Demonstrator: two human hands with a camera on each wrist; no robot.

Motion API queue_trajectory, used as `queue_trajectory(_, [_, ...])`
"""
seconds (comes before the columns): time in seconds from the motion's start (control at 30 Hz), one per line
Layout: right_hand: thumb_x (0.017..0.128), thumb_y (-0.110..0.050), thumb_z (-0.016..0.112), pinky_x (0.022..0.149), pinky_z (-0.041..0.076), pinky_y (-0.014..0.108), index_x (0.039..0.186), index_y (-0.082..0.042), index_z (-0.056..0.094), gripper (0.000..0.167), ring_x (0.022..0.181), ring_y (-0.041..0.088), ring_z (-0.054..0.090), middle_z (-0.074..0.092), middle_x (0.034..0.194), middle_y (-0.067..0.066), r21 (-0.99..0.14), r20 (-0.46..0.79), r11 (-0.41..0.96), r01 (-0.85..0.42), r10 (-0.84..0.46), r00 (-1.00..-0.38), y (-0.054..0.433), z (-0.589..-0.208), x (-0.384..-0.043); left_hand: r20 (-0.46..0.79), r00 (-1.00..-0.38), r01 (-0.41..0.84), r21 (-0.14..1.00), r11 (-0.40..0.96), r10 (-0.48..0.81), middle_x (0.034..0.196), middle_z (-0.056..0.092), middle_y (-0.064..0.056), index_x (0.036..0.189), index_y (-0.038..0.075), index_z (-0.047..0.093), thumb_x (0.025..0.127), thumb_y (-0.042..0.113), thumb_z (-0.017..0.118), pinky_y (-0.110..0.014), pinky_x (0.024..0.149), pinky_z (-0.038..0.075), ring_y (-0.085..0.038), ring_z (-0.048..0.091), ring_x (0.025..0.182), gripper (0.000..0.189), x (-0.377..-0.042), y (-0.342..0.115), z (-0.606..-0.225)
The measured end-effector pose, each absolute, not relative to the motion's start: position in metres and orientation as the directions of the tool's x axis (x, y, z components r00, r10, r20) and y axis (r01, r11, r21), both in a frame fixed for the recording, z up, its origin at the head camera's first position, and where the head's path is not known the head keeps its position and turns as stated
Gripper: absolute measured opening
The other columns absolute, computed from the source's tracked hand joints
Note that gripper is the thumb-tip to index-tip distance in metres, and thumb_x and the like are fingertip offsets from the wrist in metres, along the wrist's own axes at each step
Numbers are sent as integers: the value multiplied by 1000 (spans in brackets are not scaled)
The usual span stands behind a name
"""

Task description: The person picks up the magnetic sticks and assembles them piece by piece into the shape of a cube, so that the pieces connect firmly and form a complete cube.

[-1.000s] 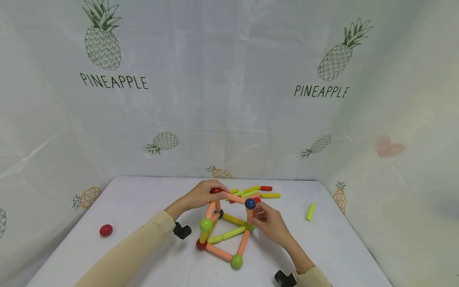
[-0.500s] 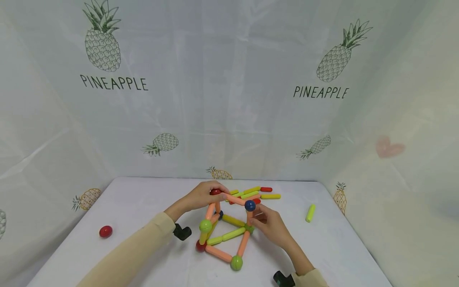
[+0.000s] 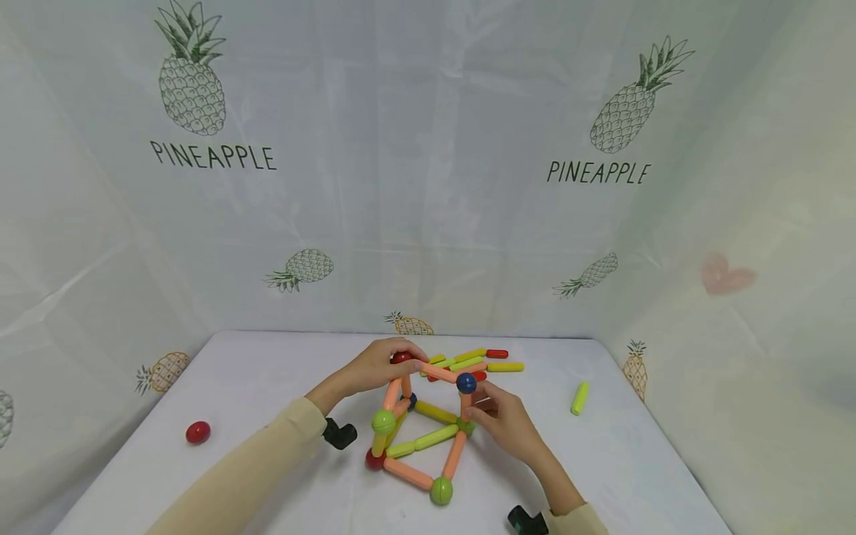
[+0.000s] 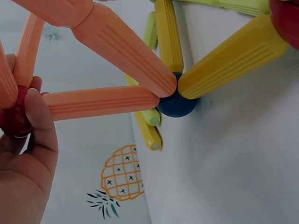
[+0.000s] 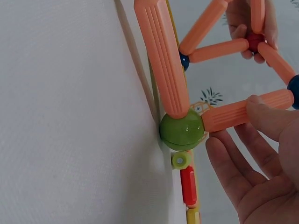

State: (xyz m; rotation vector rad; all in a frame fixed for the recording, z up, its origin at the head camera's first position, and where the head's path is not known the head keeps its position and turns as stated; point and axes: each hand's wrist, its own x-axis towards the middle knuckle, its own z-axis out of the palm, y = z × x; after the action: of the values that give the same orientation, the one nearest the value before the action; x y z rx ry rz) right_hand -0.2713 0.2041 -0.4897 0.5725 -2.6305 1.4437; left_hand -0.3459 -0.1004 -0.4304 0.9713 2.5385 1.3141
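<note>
A frame of ribbed plastic building rods and balls stands on the table. At its top, my left hand [image 3: 377, 364] grips a red ball [image 4: 16, 114], where orange rods meet. One orange rod [image 3: 438, 371] runs from there to a dark blue ball [image 3: 466, 383] on the right. Below that ball, my right hand [image 3: 504, 420] pinches an upright orange rod [image 5: 229, 115] between thumb and fingers. Its lower end meets a green ball [image 5: 181, 130] on the table. The base also has a front green ball [image 3: 441, 490], a red ball [image 3: 375, 459] and a rear blue ball [image 4: 177, 103].
Behind the frame lies a loose group of yellow, lime, orange and red rods [image 3: 504, 367]. A single lime rod [image 3: 579, 398] lies to the right. Far left on the white table [image 3: 287, 513] sits a loose red ball [image 3: 198, 432]. A pineapple-print cloth [image 3: 428, 186] hangs behind.
</note>
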Motion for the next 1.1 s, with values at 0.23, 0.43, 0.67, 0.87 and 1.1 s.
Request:
queue_trajectory(0.23, [94,-16,83,81,60,25,112,-13,64,26,92,18,70,69,104,0,-767,210,570,-293,-209,-955,203,-482,-260,175,-786,488,763,424,593,108,68,7,121,35,76,105,42,68,-32,71,42,-19,53,91,19,-346,-100,-429])
queue_trajectory(0.43, [95,-22,81,64,52,23,103,-14,70,15,71,9,60,65,88,-7,-705,63,595,-387,-491,-869,194,-473,-227,166,-799,471,770,430,578,112,67,6,123,31,77,105,42,68,-36,75,45,-20,55,91,22,-345,-103,-426])
queue_trajectory(0.67, [93,-29,82,63,49,19,110,-21,74,20,67,-2,53,59,78,-17,-660,-37,607,-442,-614,-788,172,-487,-208,162,-801,459,783,419,576,113,67,4,123,30,77,104,43,68,-36,77,48,-20,58,91,24,-345,-104,-427])
queue_trajectory(0.87, [96,-27,80,68,49,19,111,-25,76,15,73,-4,54,61,85,-22,-600,-39,636,-485,-629,-776,178,-486,-206,149,-807,446,787,425,571,109,69,5,121,32,77,104,44,69,-32,73,49,-18,58,89,22,-345,-107,-432])
queue_trajectory(1.1, [96,-15,79,72,53,20,117,-20,76,21,79,-2,58,68,98,-19,-591,-15,609,-529,-664,-748,201,-478,-219,104,-837,387,806,448,537,97,70,1,119,26,75,103,40,72,-33,67,58,-18,64,71,22,-332,-117,-429])
